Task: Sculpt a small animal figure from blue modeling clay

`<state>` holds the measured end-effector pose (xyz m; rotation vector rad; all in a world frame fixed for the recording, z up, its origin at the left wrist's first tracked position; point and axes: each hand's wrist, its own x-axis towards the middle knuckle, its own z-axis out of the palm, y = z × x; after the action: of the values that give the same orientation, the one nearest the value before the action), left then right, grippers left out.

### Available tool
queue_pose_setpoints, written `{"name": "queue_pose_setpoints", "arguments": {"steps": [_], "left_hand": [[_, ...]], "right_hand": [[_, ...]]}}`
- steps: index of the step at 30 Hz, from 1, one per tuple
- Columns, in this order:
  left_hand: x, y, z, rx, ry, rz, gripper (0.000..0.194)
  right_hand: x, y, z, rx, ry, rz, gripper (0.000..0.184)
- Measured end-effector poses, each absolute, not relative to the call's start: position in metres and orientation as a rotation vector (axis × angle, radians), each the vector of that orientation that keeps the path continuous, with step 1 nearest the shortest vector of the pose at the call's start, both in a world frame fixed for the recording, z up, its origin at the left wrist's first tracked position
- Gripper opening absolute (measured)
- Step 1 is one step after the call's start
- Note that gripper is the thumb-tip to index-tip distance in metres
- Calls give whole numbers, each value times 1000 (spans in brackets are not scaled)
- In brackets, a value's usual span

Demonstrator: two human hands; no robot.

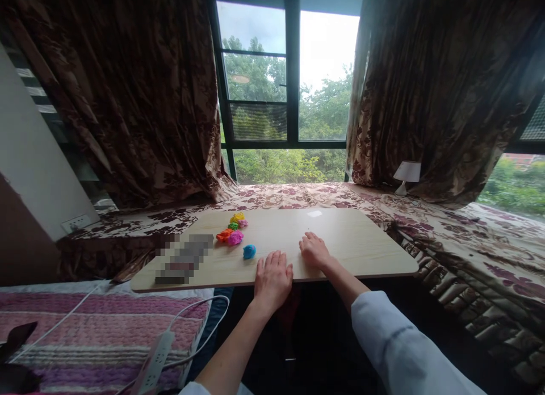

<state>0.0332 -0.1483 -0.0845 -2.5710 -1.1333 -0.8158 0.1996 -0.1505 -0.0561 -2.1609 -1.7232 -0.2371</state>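
Observation:
My left hand [273, 274] rests palm down at the near edge of the pale wooden tabletop [357, 236], its fingers stretched forward and nothing in it. To its right, my right hand [314, 250] lies palm down on the same surface, fingers slightly bent; nothing shows in it, though its underside is hidden. Just left of my left hand sits a small blue crumpled ball [249, 251], apart from the fingers. Farther back are similar lumps: pink [235, 238], orange [223, 235], green [233, 226] and yellow [237, 218]. Whether they are paper or clay I cannot tell.
A blurred-out dark object [187, 259] lies at the tabletop's left. Below left, a power strip [155, 361] with a white cable rests on a striped quilt [106, 321]. A small white lamp [407, 173] stands on the floral-covered sill by the window.

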Motion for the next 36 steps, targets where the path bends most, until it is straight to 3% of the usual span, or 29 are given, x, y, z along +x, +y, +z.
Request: {"name": "queue_pose_setpoints", "arguments": {"steps": [9, 19, 29, 36], "left_hand": [[30, -151, -84, -2572, -1163, -814, 38], [33, -150, -83, -2577, -1142, -796, 38], [31, -151, -85, -2577, -1165, -829, 38], [32, -150, -84, -2580, -1154, -804, 39]], "right_hand": [[177, -215, -76, -2083, -1854, -185, 42], [198, -143, -54, -2199, -1687, -221, 31], [177, -220, -71, -2067, -1920, -165, 41], [191, -164, -61, -2173, -1750, -221, 34]]}}
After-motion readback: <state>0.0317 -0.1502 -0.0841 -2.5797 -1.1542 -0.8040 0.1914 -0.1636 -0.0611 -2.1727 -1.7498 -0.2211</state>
